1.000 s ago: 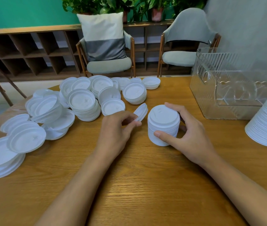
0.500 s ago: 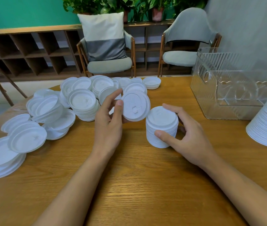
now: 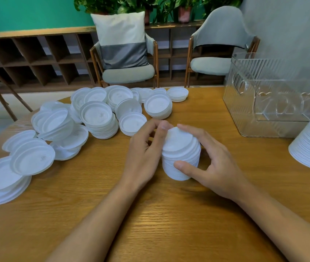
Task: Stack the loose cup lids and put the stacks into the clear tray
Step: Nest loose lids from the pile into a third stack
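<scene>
Right hand (image 3: pixel 214 165) grasps the lid stack (image 3: pixel 180 154); left hand (image 3: pixel 146 148) steadies its top lid.

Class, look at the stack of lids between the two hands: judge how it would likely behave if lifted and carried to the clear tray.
The stack of lids looks thin white plastic, so probably light. Its top lid sits tilted, not seated, so it may slide off. The right hand grips the side; loose layers could shear or splay unless squeezed evenly.
</scene>
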Action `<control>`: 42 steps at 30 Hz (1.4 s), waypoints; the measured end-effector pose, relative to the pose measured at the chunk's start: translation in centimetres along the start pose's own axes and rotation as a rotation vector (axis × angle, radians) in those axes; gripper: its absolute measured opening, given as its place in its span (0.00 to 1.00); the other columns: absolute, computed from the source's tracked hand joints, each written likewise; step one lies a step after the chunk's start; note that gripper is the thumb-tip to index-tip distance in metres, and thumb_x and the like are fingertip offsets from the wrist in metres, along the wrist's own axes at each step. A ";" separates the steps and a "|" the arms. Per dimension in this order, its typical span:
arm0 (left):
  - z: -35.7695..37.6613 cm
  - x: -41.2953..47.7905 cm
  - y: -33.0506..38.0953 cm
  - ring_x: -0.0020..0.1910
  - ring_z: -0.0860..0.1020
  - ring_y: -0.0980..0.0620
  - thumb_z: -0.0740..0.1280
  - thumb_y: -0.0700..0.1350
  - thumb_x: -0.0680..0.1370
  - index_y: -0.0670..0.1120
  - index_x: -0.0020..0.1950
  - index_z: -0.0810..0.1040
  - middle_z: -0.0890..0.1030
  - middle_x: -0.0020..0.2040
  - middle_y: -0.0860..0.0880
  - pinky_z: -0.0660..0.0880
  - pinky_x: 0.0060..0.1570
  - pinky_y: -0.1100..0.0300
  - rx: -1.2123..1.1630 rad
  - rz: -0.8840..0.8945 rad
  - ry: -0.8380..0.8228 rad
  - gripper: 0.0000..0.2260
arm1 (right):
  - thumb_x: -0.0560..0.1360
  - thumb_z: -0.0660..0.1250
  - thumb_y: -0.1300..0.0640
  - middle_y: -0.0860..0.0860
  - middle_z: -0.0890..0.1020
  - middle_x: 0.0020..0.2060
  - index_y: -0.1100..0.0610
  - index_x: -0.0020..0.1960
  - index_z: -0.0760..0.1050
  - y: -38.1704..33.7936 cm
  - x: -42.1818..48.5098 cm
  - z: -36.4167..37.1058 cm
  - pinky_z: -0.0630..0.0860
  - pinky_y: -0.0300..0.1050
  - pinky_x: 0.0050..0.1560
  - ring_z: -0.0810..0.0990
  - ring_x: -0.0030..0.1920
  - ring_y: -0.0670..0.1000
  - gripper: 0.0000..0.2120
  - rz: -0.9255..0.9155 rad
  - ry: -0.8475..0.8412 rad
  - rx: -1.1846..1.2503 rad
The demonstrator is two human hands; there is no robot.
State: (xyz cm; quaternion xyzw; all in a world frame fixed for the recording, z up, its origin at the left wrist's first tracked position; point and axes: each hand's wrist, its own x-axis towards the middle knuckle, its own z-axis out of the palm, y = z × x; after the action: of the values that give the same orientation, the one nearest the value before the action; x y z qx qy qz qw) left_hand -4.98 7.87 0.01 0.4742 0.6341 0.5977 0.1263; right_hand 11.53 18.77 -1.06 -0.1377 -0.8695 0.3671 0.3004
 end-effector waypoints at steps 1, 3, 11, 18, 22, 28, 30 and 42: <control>-0.1 0.0 0.0 0.50 0.79 0.53 0.63 0.60 0.83 0.51 0.55 0.83 0.82 0.49 0.54 0.72 0.49 0.59 0.033 0.016 -0.014 0.16 | 0.73 0.77 0.43 0.40 0.77 0.66 0.40 0.75 0.69 0.0 0.0 0.0 0.74 0.41 0.65 0.76 0.68 0.45 0.32 -0.003 0.011 0.004; -0.2 -0.1 0.1 0.52 0.78 0.51 0.71 0.65 0.74 0.54 0.57 0.83 0.80 0.51 0.55 0.70 0.48 0.65 0.133 0.043 -0.031 0.19 | 0.73 0.77 0.44 0.41 0.78 0.65 0.42 0.73 0.71 0.0 0.0 0.0 0.75 0.44 0.63 0.77 0.67 0.46 0.31 -0.009 0.023 0.016; -1.6 0.2 0.8 0.69 0.77 0.45 0.73 0.43 0.73 0.52 0.77 0.69 0.82 0.65 0.51 0.72 0.68 0.39 -0.045 0.028 -0.254 0.32 | 0.70 0.77 0.42 0.30 0.75 0.67 0.36 0.79 0.59 -0.3 0.0 -0.3 0.73 0.31 0.64 0.74 0.69 0.37 0.43 0.063 -0.010 0.112; -1.3 -0.1 1.1 0.73 0.75 0.50 0.73 0.47 0.73 0.54 0.79 0.65 0.80 0.70 0.52 0.71 0.72 0.43 -0.087 -0.031 -0.261 0.35 | 0.72 0.75 0.38 0.36 0.76 0.67 0.40 0.75 0.69 0.2 -0.1 -0.1 0.77 0.53 0.65 0.76 0.69 0.44 0.34 0.034 0.002 0.057; -0.9 0.1 0.7 0.68 0.78 0.48 0.81 0.46 0.71 0.55 0.78 0.67 0.81 0.62 0.51 0.74 0.69 0.43 -0.065 -0.015 -0.188 0.39 | 0.71 0.74 0.36 0.34 0.76 0.66 0.38 0.75 0.68 0.2 -0.1 -0.2 0.77 0.47 0.65 0.75 0.69 0.42 0.35 0.042 0.001 0.052; -1.5 0.3 0.5 0.67 0.80 0.46 0.78 0.39 0.73 0.50 0.79 0.66 0.83 0.64 0.48 0.74 0.70 0.44 -0.124 -0.041 -0.248 0.38 | 0.71 0.74 0.34 0.32 0.74 0.68 0.33 0.74 0.65 0.3 0.0 -0.3 0.76 0.48 0.66 0.73 0.70 0.40 0.34 0.053 -0.028 0.068; -1.7 0.3 0.4 0.68 0.80 0.47 0.78 0.39 0.73 0.50 0.79 0.66 0.83 0.65 0.49 0.74 0.70 0.46 -0.130 -0.066 -0.267 0.37 | 0.71 0.74 0.35 0.35 0.76 0.68 0.36 0.75 0.67 0.4 -0.1 -0.3 0.76 0.51 0.67 0.74 0.71 0.43 0.35 0.051 -0.021 0.079; -1.8 0.4 -0.2 0.71 0.77 0.51 0.77 0.44 0.76 0.52 0.77 0.70 0.82 0.69 0.53 0.72 0.72 0.40 -0.134 -0.063 -0.347 0.31 | 0.68 0.80 0.44 0.37 0.78 0.67 0.41 0.74 0.72 0.1 -0.2 -0.4 0.76 0.36 0.64 0.75 0.70 0.43 0.36 0.044 0.003 0.104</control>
State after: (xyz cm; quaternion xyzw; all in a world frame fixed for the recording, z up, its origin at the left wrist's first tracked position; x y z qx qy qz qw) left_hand -6.59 7.10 0.42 0.5406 0.5761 0.5436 0.2836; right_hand 11.92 18.97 -1.06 -0.1412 -0.8456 0.4182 0.3002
